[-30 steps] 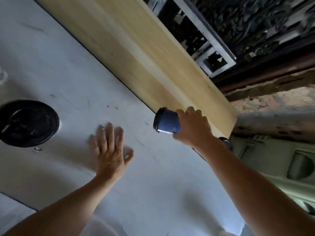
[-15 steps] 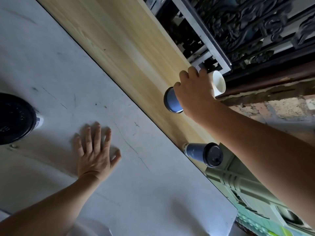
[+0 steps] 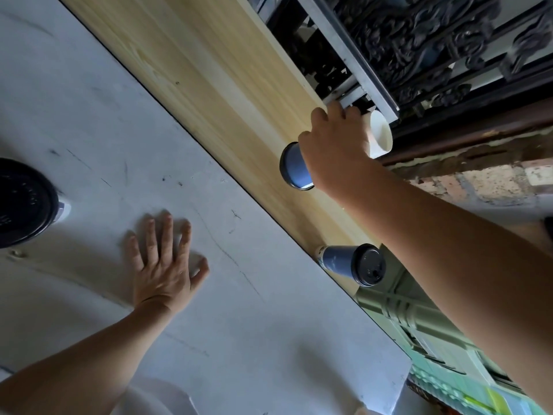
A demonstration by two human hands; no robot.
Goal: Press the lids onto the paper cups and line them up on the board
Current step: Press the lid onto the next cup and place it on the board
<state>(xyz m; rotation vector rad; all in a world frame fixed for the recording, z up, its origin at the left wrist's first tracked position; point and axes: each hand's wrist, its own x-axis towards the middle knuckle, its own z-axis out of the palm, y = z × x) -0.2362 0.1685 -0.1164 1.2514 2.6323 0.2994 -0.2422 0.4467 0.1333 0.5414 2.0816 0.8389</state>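
Note:
My right hand point(image 3: 335, 148) grips a blue paper cup point(image 3: 294, 166) with no lid on it; its white open mouth point(image 3: 380, 134) shows past my fingers. The cup's base touches the long pale wooden board point(image 3: 209, 73). Further along the board stands a second blue cup point(image 3: 338, 260) with a black lid point(image 3: 369, 265) pressed on. My left hand point(image 3: 163, 265) lies flat, fingers spread, on the white table point(image 3: 89, 121). A black lid on another cup point(image 3: 21, 205) shows at the left edge.
Beyond the board are a metal frame point(image 3: 353, 55) and dark ornate ironwork point(image 3: 449, 40). A brick wall point(image 3: 478, 181) and a green moulded crate point(image 3: 419, 322) lie past the table's right end. A white curved object point(image 3: 155, 399) sits at the bottom edge.
My right hand carried the blue cup from the table's edge up onto the wooden board. The lidded cup at the board's end came into view. My left hand stayed flat.

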